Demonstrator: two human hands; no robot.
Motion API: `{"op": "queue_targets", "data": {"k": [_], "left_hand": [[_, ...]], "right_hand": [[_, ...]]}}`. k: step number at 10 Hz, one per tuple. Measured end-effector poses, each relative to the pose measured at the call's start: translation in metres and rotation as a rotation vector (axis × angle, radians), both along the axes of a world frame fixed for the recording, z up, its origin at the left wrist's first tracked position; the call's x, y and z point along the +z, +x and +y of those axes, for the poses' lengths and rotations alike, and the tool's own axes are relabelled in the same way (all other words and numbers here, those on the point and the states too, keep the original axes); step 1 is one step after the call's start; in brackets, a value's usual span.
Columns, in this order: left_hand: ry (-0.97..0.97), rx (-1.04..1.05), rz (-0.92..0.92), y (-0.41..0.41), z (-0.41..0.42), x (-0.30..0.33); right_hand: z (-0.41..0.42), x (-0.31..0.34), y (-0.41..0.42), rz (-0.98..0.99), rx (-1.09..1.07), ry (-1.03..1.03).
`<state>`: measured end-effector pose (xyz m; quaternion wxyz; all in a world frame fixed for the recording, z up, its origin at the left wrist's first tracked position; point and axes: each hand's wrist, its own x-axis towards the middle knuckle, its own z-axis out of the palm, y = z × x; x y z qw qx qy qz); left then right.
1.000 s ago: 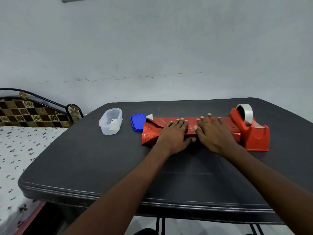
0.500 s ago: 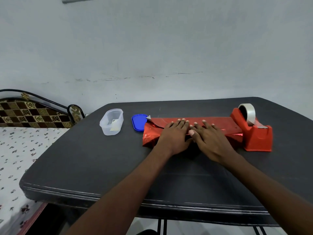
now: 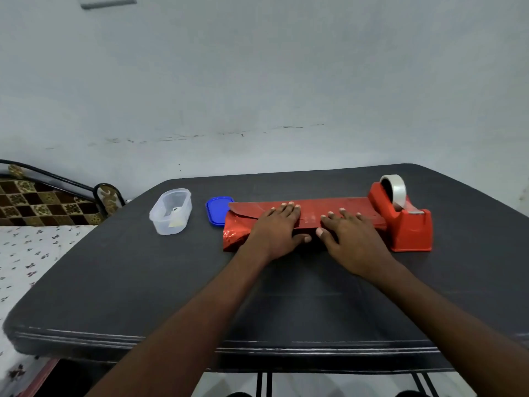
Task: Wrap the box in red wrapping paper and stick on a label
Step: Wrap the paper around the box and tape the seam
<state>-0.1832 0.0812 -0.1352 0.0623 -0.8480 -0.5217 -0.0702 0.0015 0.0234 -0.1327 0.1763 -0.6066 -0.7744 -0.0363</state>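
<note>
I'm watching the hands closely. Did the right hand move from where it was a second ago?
Yes. The right hand slid left along the red wrapped box, away from the tape dispenser, then back a little toward it.

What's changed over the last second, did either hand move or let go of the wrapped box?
Neither let go. The right hand slid left to meet the left hand, then back right, smoothing the taped seam of the wrapped box. Both stay flat on top. Tape dispenser, blue lid and clear container are unmoved.
</note>
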Motion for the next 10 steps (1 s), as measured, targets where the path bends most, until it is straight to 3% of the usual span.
{"op": "queue_targets", "data": {"k": [2,3,4,5,6,8,9,10], "left_hand": [[0.050,0.000,0.053,0.009,-0.001,0.017],[0.132,-0.016,0.029,0.031,-0.002,0.023],[0.144,-0.070,-0.035,0.060,0.000,0.032],[0.121,-0.159,-0.082,0.098,0.007,0.038],[0.063,-0.230,-0.117,0.137,0.015,0.039],[-0.040,-0.191,-0.001,0.191,0.034,0.041],[-0.094,-0.178,0.059,0.195,0.041,0.038],[-0.112,-0.168,0.037,0.197,0.045,0.039]], "right_hand": [[0.003,0.021,0.022,0.152,-0.137,0.241],[0.007,0.040,0.056,0.176,-0.348,0.288],[0.012,0.053,0.093,0.220,-0.492,0.240],[0.019,0.056,0.129,0.335,-0.585,0.017],[0.029,0.051,0.154,0.704,-0.581,-0.243],[0.040,0.066,0.155,0.979,-0.620,-0.437],[0.042,0.075,0.150,1.023,-0.642,-0.564],[0.039,0.079,0.148,1.113,-0.604,-0.470]]}}
